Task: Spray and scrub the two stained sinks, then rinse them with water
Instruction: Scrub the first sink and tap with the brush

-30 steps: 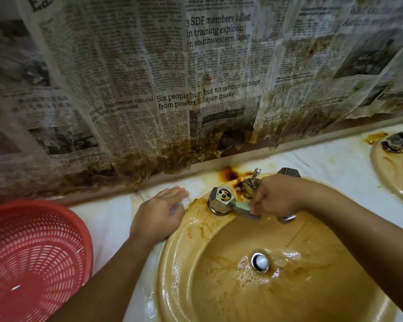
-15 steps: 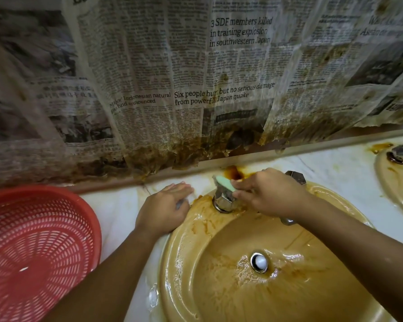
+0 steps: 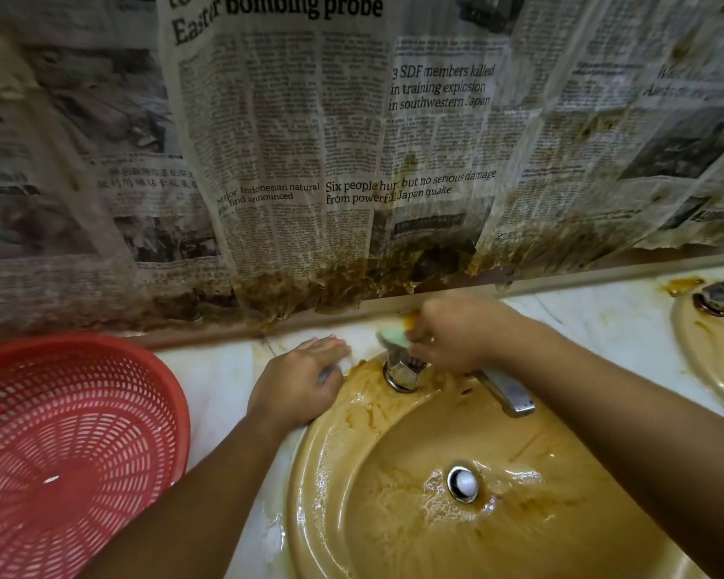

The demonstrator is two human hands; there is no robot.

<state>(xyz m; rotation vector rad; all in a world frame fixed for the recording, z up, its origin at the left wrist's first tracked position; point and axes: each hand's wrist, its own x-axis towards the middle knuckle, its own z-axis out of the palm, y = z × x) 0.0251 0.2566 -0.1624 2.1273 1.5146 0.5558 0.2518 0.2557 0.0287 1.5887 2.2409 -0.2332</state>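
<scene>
A tan sink (image 3: 352, 445) with brown stains and wet patches fills the lower middle, its metal drain (image 3: 462, 483) in the bowl. My right hand (image 3: 456, 332) grips a pale green sponge (image 3: 391, 338) at the back rim, just behind the left tap handle (image 3: 404, 369) and above the chrome spout (image 3: 506, 392). My left hand (image 3: 299, 380) lies flat on the white counter, fingers straight, touching the sink's left rim. A second stained sink (image 3: 711, 353) with its own tap shows at the right edge.
A red plastic basket (image 3: 68, 453) stands on the counter at the left. Stained, torn newspaper (image 3: 352, 160) covers the wall behind the sinks. White marble counter (image 3: 602, 315) lies between the two sinks.
My right hand with the sponge has moved from the spout up and back, past the left tap handle to the sink's rear rim. The spout is uncovered. My left hand stays put.
</scene>
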